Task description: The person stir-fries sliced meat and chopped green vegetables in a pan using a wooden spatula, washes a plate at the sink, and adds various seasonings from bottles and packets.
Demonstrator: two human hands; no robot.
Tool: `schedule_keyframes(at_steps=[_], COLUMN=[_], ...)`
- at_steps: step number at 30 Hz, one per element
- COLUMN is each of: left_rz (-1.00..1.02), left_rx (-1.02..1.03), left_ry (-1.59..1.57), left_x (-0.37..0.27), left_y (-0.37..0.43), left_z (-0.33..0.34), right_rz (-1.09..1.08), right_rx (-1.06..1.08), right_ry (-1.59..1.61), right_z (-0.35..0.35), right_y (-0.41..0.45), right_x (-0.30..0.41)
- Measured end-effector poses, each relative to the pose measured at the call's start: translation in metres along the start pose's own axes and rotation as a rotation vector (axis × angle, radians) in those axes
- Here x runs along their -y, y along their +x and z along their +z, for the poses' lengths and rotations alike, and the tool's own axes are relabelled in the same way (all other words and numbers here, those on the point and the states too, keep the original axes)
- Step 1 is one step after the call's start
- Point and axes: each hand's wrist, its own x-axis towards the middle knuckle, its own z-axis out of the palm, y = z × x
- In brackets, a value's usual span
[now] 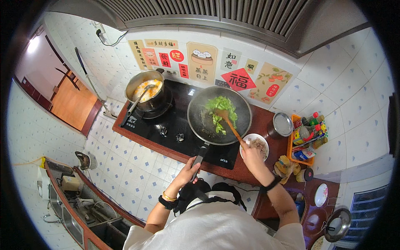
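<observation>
My left hand (pixel 188 171) grips the dark handle (pixel 198 161) of a wok (pixel 200 120) on the right burner of the black glass cooktop (pixel 175 125). In my right hand (pixel 251 156) is a wooden spatula (pixel 232 128), its blade among chopped green vegetables (pixel 225 107) in the wok. The greens lie mostly in the upper right of the pan. Beneath my right hand a white bowl (pixel 245 153) holds pale, cooked-looking minced meat (pixel 259 147); the hand hides part of it. A metal pot (pixel 150 101) with a ladle (pixel 140 99) in white and orange food stands on the left burner.
An orange basket (pixel 293 140) of bottles and packets stands right of a lidded metal canister (pixel 282 124). Yellow gloves (pixel 286 168) lie in front of the basket. The range hood (pixel 200 20) overhangs the cooktop. Behind on the left is a sink counter (pixel 93 229).
</observation>
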Motion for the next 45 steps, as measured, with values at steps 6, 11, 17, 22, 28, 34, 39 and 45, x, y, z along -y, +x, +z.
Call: schedule_keyframes(at_steps=[6, 11, 17, 22, 28, 34, 39, 45], left_rz=[0.002, 0.010, 0.002, -0.019, -0.021, -0.008, 0.007, -0.021], left_rx=[-0.016, -0.004, -0.009, -0.024, -0.021, -0.003, -0.021, -0.053], left_ry=[0.045, 0.039, 0.034, 0.055, 0.028, 0.057, 0.073, 0.064], left_x=[-0.004, 0.000, -0.002, -0.003, -0.005, -0.009, -0.003, -0.005], left_y=[-0.001, 0.001, 0.001, 0.001, -0.001, -0.001, -0.002, -0.003], left_z=[0.002, 0.001, 0.003, 0.002, 0.001, 0.005, 0.004, 0.003], right_rz=[-0.012, 0.079, 0.020, -0.045, 0.083, -0.042, 0.022, -0.024], right_rx=[0.228, 0.067, -0.201, -0.036, 0.351, -0.005, -0.204, -0.039], right_ry=[0.023, -0.210, 0.116, 0.237, 0.324, 0.342, 0.139, 0.314], right_z=[-0.124, -0.072, 0.015, 0.005, -0.124, -0.006, 0.035, -0.055], right_y=[-0.013, 0.009, 0.037, 0.019, -0.002, 0.015, 0.027, -0.011], right_x=[0.008, 0.011, -0.010, -0.001, -0.003, 0.013, -0.001, 0.008])
